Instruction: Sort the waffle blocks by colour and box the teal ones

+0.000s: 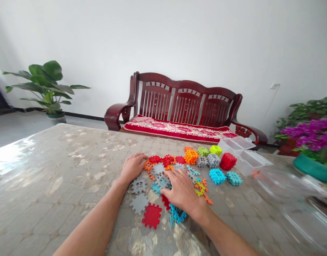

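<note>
Interlocking plastic tiles lie in a loose heap in the middle of the table. My left hand (133, 167) rests at the heap's left side, fingers stretched out beside an orange window tile (149, 165). Over the heap is my right hand (181, 190), thumb and forefinger apart around the edge of a grey window tile (162, 180); no firm grip shows, and its palm hides some tiles. Nearer me lie a solid grey tile (139, 203), a red tile (152, 216) and blue frame tiles (177, 214). Yellow-green and orange pieces (201, 188) lie right of my right hand.
Stacks of orange (191, 156), grey (213, 161), red (228, 161) and blue tiles (217, 176) stand at the right. Clear plastic boxes (250, 161) and lids (310, 224) lie beyond them. A wooden bench (186, 83) stands behind the table (80, 170).
</note>
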`<state>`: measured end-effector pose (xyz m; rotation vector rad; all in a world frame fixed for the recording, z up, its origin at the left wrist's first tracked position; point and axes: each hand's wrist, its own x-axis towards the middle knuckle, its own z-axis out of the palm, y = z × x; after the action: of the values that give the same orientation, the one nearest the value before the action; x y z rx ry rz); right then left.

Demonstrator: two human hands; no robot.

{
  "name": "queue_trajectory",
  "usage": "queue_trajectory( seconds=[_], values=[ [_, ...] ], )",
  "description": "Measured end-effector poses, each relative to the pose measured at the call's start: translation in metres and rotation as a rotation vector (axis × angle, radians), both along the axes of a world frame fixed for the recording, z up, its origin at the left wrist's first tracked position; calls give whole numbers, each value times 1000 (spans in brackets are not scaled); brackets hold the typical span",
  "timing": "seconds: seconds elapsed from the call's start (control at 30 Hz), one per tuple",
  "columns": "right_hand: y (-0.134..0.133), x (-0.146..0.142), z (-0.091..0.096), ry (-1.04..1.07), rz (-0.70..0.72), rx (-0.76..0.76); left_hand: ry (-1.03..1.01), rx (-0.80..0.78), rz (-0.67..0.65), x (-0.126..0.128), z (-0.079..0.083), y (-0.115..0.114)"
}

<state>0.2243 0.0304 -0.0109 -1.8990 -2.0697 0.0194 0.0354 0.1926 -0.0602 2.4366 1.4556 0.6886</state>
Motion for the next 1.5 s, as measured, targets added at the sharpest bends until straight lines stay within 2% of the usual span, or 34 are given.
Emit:
queue_trajectory(
  seconds=[0.17, 0.33, 0.43, 0.53, 0.63, 0.73, 0.87, 1.1, 1.4, 1.5],
  values=[
    [-2, -3, -1, -18, -14, -13, -10, 3, -2, 1, 2, -2],
    [-6, 10, -3, 130, -12, 103, 9, 1, -8, -1, -1, 2],
    [-6, 38, 3, 262, -132, 179, 17, 8, -14, -2, -5, 6],
    [-4, 85, 11, 331, -366, 178, 15, 7, -11, -3, -7, 8],
    [0, 130, 16, 220, -555, 143, 16, 2, -17, -3, -7, 8],
    [4, 155, 16, 46, -629, 118, 11, -1, -21, -3, -7, 8],
    [10, 156, 15, -119, -647, 77, 10, -5, -18, -3, -8, 9],
    [18, 146, 14, -232, -668, 49, -19, 3, -10, -3, -9, 8],
    [20, 149, 9, -215, -649, 115, 1, -2, -17, -3, -8, 8],
    [19, 139, 7, -124, -550, 211, -12, -1, -14, -2, -6, 7]
  ],
)
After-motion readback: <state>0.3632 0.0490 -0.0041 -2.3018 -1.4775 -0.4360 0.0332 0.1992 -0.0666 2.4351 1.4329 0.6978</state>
